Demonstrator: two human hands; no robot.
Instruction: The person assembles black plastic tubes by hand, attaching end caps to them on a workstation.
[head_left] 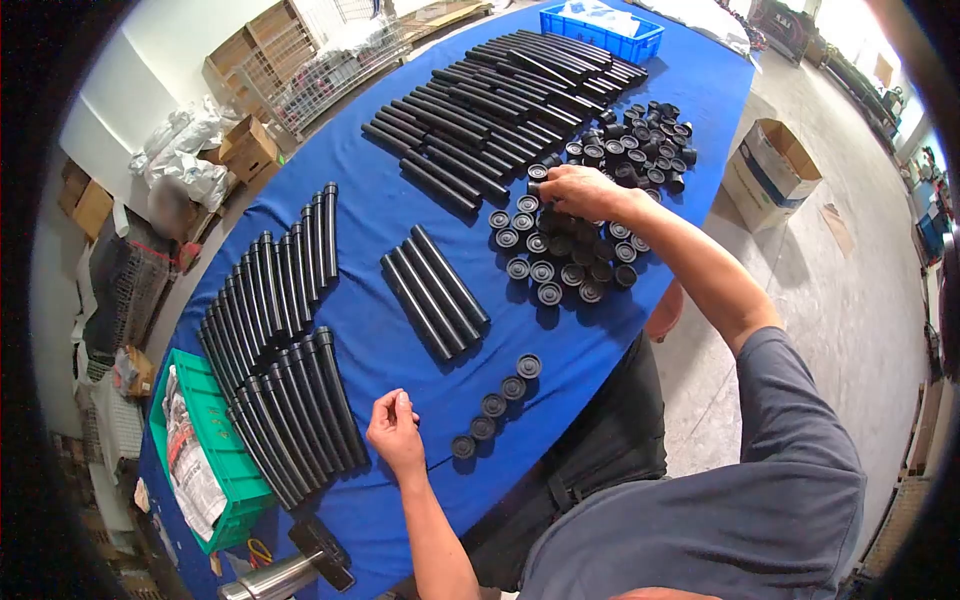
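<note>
My right hand (580, 192) is at the heap of round black plastic caps (590, 290), its fingers bent down around a cap at the near-left side of the heap; the fingertips are partly hidden. My left hand (397, 432) rests above the blue cloth with fingers curled in, and no object shows in it. To its right, several black caps (493, 404) form a slanting row. Several plain black tubes (435, 290) lie side by side in the middle, between my hands. Left of my left hand are rows of black tubes with a wider collar at one end (300, 410).
A large stack of black tubes (480, 110) covers the far side, with a blue crate (610, 40) behind. At the left edge stand a green crate (215, 440) holding newspaper and a metal cylinder tool (270, 580). A cardboard box (770, 175) sits on the floor at right.
</note>
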